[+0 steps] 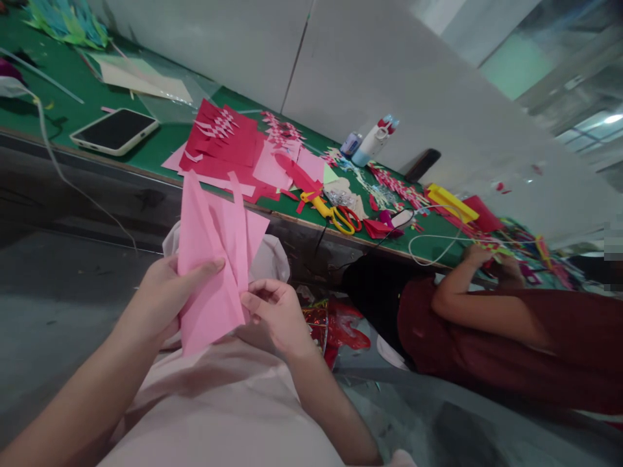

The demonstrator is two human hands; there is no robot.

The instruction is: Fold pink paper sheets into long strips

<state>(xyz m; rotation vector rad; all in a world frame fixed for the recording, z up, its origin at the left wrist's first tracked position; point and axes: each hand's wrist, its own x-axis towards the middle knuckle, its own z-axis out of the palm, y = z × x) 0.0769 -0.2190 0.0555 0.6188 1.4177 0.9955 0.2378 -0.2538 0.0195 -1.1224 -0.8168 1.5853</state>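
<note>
A folded sheet of pink paper [207,305] is held over my lap, with a loose narrow strip [238,227] standing up along its right part. My left hand [163,292] grips the sheet from the left, thumb pressed on its front face and the other fingers behind. At the lower right edge, my right hand [272,311] pinches the paper between thumb and forefinger. Just beyond, on the table's near edge, lie red paper sheets [233,155] and scissors with yellow handles [335,217].
The green table [43,123] carries a phone [117,131], a white bottle [372,146], paper scraps and a yellow tool [452,204]. A white cable [53,165] hangs over its edge at left. To the right sits a co-worker in a dark red top [487,331], hands at the table.
</note>
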